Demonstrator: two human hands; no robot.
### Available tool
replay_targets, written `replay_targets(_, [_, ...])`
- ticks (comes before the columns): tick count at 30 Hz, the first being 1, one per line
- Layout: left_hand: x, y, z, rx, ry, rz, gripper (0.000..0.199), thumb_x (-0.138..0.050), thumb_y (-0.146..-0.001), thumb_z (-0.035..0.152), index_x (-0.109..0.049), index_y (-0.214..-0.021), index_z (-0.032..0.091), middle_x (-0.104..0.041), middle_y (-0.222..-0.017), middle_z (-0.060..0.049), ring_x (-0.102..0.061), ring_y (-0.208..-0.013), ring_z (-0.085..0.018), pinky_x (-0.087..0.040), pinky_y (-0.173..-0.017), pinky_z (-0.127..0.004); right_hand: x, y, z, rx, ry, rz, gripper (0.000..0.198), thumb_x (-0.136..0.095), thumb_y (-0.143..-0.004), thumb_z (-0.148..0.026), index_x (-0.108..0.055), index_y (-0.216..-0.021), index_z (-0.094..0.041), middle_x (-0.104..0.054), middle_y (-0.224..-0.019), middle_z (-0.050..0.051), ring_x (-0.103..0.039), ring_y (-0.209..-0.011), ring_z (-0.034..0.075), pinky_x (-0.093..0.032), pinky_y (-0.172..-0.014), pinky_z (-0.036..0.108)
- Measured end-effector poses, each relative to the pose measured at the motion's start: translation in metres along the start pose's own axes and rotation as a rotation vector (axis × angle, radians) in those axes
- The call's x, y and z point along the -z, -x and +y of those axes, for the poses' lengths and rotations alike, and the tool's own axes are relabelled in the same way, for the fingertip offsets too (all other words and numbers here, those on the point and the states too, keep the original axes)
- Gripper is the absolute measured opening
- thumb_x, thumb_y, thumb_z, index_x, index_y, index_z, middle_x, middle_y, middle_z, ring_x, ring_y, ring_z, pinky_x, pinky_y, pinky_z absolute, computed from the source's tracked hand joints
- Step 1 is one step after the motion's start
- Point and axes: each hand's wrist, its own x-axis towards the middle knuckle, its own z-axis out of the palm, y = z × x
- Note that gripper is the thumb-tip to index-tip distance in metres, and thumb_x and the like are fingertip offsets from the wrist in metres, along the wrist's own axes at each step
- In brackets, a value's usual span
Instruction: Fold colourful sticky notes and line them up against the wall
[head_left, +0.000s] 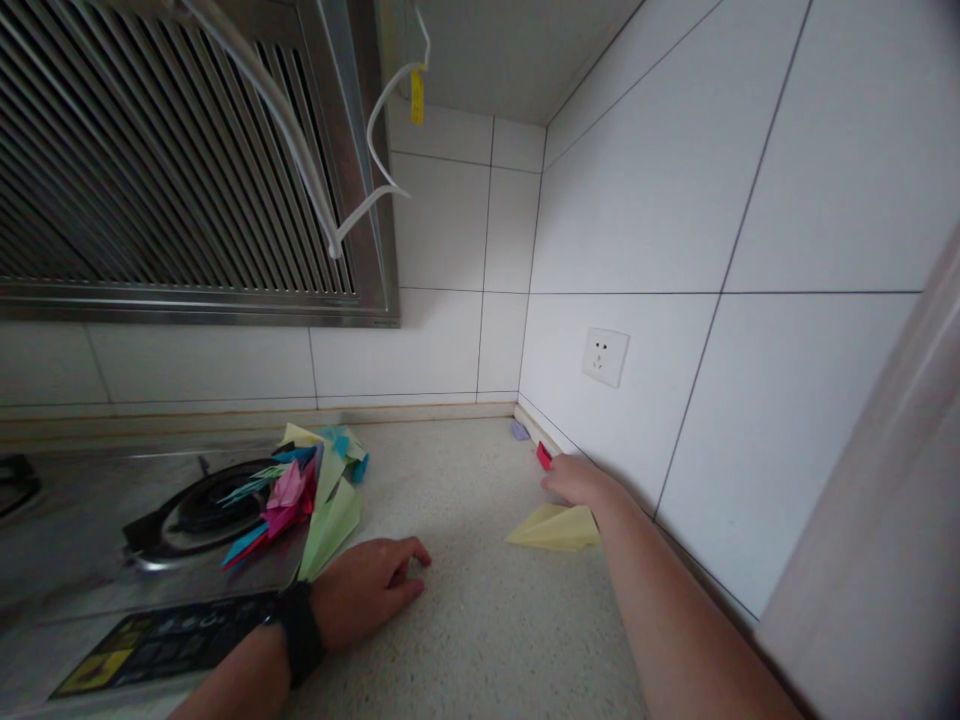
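Note:
My right hand (576, 480) reaches to the foot of the right wall. Its fingers are closed at the near end of a small red folded paper (544, 457); the fingertips are partly hidden. Just past it, in the corner, lies a small purple folded paper (519, 430). A pale yellow paper plane (556, 528) rests on the counter beside my right wrist. My left hand (371, 585), with a black watch on the wrist, is low over the counter, empty, thumb and fingers apart and loosely bent. Near it, a heap of coloured folded papers (289, 492) includes a light green paper plane (330, 525).
The speckled counter (457, 600) meets tiled walls at the back and right. A gas stove (67, 560) is at left, the paper heap partly over its burner. A range hood (187, 180) and a white hanging cable (300, 170) are overhead. A socket (606, 357) sits on the right wall.

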Motion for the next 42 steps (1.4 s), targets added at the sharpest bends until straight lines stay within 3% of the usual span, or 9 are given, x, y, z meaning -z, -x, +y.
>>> replay_targets(15, [-0.001, -0.002, -0.004, -0.006, 0.01, -0.012, 0.03, -0.051, -0.082, 0.038, -0.061, -0.108, 0.026, -0.06, -0.075, 0.0, -0.055, -0.07, -0.017, -0.032, -0.061, -0.026, -0.006, -0.002, -0.003, 0.001, 0.07, 0.066, 0.037, -0.058, -0.077, -0.033, -0.069, -0.102, -0.007, -0.066, -0.107, 0.023, -0.064, -0.096, 0.027, -0.044, -0.074, 0.03])
replay_targets(26, [0.0, -0.002, -0.003, -0.009, 0.009, -0.014, 0.032, -0.05, -0.082, 0.039, -0.062, -0.108, 0.026, -0.061, -0.076, 0.0, -0.056, -0.071, -0.017, -0.032, -0.061, -0.026, -0.014, -0.006, -0.008, -0.051, 0.059, 0.077, 0.052, -0.056, -0.078, -0.042, -0.061, -0.115, -0.006, -0.056, -0.122, 0.024, -0.062, -0.101, 0.028, -0.046, -0.078, 0.031])
replay_targets(31, [0.0, -0.002, -0.003, -0.001, 0.008, -0.012, 0.033, -0.048, -0.083, 0.04, -0.062, -0.109, 0.025, -0.06, -0.074, -0.001, -0.055, -0.069, -0.016, -0.031, -0.059, -0.026, -0.015, -0.008, -0.009, -0.045, 0.065, 0.045, 0.049, -0.054, -0.08, -0.046, -0.063, -0.112, -0.01, -0.058, -0.119, 0.021, -0.061, -0.103, 0.028, -0.045, -0.08, 0.033])
replay_targets(42, [0.0, -0.002, -0.003, 0.001, 0.006, -0.001, 0.031, -0.049, -0.083, 0.039, -0.061, -0.108, 0.026, -0.062, -0.076, 0.0, -0.056, -0.073, -0.018, -0.033, -0.062, -0.027, -0.016, -0.004, -0.011, -0.068, 0.076, 0.053, 0.04, -0.053, -0.08, -0.031, -0.062, -0.114, -0.012, -0.055, -0.119, 0.021, -0.06, -0.102, 0.028, -0.046, -0.077, 0.035])
